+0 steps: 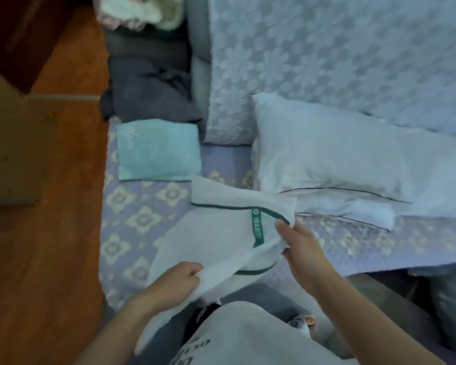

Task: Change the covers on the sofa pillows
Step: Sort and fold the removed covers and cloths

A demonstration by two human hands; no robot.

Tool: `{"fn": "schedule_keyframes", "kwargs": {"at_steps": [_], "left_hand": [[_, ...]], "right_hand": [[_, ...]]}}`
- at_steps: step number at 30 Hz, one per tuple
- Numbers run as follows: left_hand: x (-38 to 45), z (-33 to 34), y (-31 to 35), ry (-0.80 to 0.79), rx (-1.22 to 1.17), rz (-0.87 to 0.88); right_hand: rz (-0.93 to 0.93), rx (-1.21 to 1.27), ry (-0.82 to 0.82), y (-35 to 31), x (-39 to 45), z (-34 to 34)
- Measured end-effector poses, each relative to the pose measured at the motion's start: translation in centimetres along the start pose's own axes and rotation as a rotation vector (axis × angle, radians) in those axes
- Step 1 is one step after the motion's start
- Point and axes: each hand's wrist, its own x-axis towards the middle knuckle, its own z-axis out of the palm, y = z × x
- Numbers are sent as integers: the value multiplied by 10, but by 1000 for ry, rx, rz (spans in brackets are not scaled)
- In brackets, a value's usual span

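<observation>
Nearest the camera, the left hand (181,276) pinches the lower edge of a white terry-cloth pillow cover with dark green piping (221,233), fingers curled over a fold of it. The right hand (299,245) grips the cover's right side, thumb on top by the green label strip. Held apart like this, the two hands stretch the cloth taut above the lilac quilted sofa seat with cream flower motifs (142,219) — probably to find its opening and spread it for a pillow.

The cover looks soft and nubbly, partly folded over itself, with the piping tracing a curved seam (its opening cannot be made out).

Just beyond the cover to the right, a plump white pillow with thin dark piping (340,159) lies on the seat, touching the cover's far corner, ready to hand. Beyond the cover to the left, a flat, folded pale turquoise cloth (157,150) rests on the seat — possibly another cover.
</observation>
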Motion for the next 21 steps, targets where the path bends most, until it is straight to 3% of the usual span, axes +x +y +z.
{"fn": "schedule_keyframes", "kwargs": {"at_steps": [6,10,13,17,19,21], "left_hand": [[0,69,196,-261,-10,274],[-13,176,316,-277,441,539],[-9,256,375,-169,177,613],[15,348,440,171,-415,486],[23,391,471,121,-394,496],[34,428,498,34,-207,497]], "right_hand": [[-117,495,345,-44,-63,-180],[-75,716,453,-34,-108,-313],[-91,749,407,-27,-151,-401],[-146,841,459,-3,-201,-515],[-116,885,515,11,-212,-567],[-80,947,574,20,-211,-609]]}}
